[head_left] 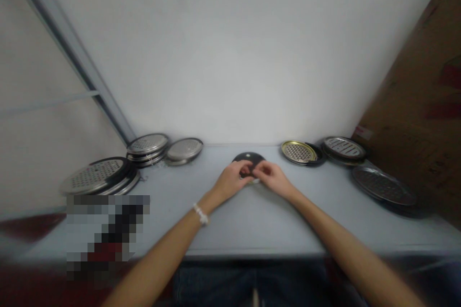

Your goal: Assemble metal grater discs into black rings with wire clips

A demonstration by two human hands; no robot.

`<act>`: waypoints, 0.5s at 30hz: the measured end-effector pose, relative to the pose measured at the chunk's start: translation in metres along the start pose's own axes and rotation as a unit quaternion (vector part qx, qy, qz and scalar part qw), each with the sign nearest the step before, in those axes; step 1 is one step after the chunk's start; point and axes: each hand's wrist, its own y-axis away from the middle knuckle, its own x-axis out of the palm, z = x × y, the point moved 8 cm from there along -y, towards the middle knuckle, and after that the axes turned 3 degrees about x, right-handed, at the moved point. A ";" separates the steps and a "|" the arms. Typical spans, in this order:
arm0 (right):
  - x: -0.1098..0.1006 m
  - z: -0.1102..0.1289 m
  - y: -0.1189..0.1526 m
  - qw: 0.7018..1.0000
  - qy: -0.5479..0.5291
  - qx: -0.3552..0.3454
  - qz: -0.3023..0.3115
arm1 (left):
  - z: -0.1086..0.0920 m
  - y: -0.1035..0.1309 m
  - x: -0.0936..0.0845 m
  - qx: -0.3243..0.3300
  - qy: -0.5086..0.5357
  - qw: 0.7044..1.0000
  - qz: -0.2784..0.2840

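Observation:
A black round disc (248, 156) with a lighter lower edge lies on the table in front of me, partly covered by my hands. My left hand (233, 178), below a white bracelet (200, 214) on the wrist, curls its fingers together over the disc's left side. From the right, my right hand (274, 178) meets it with thumb and fingertips pinched at the disc's middle. Both sets of fingertips nearly touch. Whatever is between them is too small and blurred to make out.
Perforated round metal plates, like flat graters, are stacked at left (97, 175) and back left (148, 144), with another plate (185, 149) beside. A gold-rimmed one (298, 152), a slotted one (344, 147) and a dark one (383, 184) lie right, near a cardboard box (414, 120). A wall (245, 57) stands behind.

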 end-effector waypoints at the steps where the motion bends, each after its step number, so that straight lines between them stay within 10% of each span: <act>1: 0.000 -0.001 -0.001 1.000 -0.017 0.007 0.001 | 0.000 0.000 0.000 -0.006 0.007 1.000 -0.003; 15: 0.007 0.000 0.001 0.994 -0.092 0.040 0.053 | -0.009 -0.002 -0.006 -0.004 0.048 0.999 -0.014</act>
